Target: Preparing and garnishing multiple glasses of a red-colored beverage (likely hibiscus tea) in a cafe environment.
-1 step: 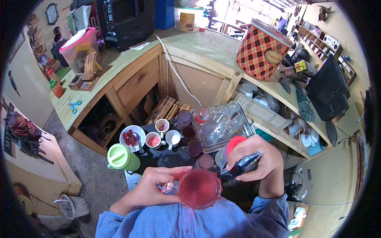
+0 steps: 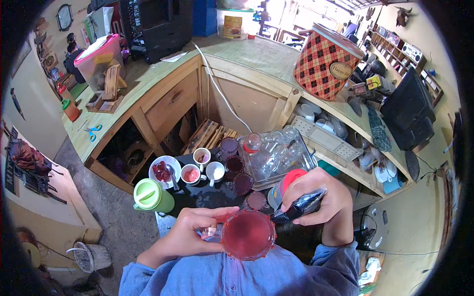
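Close to my chest, my left hand (image 2: 186, 226) grips the handle of a clear glass mug (image 2: 248, 237) with a knobbly rim and red liquid inside. My right hand (image 2: 330, 197) is closed around a dark, shiny packet (image 2: 304, 205), its lower end close to the mug's right side. Partly behind that hand stands a container with a red lid (image 2: 295, 174). Just beyond the mug is another glass mug (image 2: 256, 201) with a purplish drink. Several dark-filled mugs (image 2: 242, 184) form a row past it.
A clear tray (image 2: 312, 157) carries upturned glasses. Left of the row are a white cup (image 2: 215, 171), a cup with pink contents (image 2: 190, 174), a plate (image 2: 154, 170) with red pieces and a spoon, and a green lidded pitcher (image 2: 153, 196). A wooden counter (image 2: 237, 55) curves behind.
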Motion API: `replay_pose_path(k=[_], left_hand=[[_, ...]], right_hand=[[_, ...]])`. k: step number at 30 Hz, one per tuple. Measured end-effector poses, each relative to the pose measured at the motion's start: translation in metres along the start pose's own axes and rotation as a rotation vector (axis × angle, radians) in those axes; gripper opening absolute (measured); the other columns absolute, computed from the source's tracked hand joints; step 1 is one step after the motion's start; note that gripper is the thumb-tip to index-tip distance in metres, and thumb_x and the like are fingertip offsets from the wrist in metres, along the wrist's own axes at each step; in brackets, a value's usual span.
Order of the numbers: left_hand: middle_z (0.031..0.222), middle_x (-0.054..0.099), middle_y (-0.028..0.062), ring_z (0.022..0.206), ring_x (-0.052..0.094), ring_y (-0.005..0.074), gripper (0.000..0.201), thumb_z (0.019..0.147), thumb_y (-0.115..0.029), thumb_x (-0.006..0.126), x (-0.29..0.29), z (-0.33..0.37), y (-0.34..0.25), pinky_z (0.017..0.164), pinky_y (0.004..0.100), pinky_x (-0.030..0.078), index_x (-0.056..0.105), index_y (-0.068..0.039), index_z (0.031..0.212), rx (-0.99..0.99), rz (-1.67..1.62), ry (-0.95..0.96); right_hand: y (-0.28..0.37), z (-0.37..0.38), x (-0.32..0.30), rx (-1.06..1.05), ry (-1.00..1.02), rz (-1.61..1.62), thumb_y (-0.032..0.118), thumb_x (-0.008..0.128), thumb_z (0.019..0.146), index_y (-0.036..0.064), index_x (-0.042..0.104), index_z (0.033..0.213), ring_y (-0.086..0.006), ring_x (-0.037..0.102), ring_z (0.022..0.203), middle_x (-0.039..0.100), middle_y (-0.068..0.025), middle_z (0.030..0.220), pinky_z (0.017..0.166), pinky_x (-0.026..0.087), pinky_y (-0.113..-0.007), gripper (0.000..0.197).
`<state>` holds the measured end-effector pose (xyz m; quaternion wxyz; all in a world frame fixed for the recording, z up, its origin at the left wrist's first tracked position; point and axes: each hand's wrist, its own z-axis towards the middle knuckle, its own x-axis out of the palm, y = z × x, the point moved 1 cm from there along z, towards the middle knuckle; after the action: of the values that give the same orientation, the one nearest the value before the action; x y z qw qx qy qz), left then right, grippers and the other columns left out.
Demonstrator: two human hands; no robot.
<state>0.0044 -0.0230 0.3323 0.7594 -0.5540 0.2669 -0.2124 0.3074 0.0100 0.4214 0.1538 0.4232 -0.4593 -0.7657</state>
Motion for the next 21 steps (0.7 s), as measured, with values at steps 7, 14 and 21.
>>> replay_pose_path(k=[7, 14, 21], left_hand=[[0.132, 0.061, 0.0255, 0.114, 0.068, 0.0299, 0.056, 0.066, -0.009, 0.089, 0.000, -0.001, -0.003, 0.076, 0.0280, 0.054, 0.033, -0.004, 0.060, -0.047, 0.002, 0.004], [0.131, 0.062, 0.0248, 0.113, 0.068, 0.0280, 0.056, 0.066, -0.009, 0.089, 0.001, -0.002, 0.000, 0.074, 0.0275, 0.053, 0.033, -0.004, 0.060, -0.023, 0.022, 0.010], [0.131, 0.063, 0.0238, 0.110, 0.070, 0.0288, 0.057, 0.066, -0.011, 0.090, 0.001, -0.002, -0.001, 0.074, 0.0282, 0.054, 0.034, -0.004, 0.060, -0.002, 0.010, 0.012]], right_hand=[[0.001, -0.005, -0.008, 0.056, -0.001, -0.004, 0.007, 0.080, 0.072, 0.0029, 0.073, 0.101, -0.0251, 0.073, 0.090, 0.074, -0.0116, 0.098, 0.084, 0.056, -0.033, 0.031], [0.007, 0.003, -0.012, -0.001, -0.005, 0.032, 0.006, 0.081, 0.071, 0.0010, 0.073, 0.101, -0.0239, 0.073, 0.091, 0.074, -0.0125, 0.098, 0.086, 0.055, -0.033, 0.031], [0.012, 0.018, -0.011, 0.019, 0.059, 0.034, 0.008, 0.078, 0.073, 0.0022, 0.071, 0.102, -0.0250, 0.072, 0.091, 0.074, -0.0112, 0.101, 0.085, 0.055, -0.032, 0.031]])
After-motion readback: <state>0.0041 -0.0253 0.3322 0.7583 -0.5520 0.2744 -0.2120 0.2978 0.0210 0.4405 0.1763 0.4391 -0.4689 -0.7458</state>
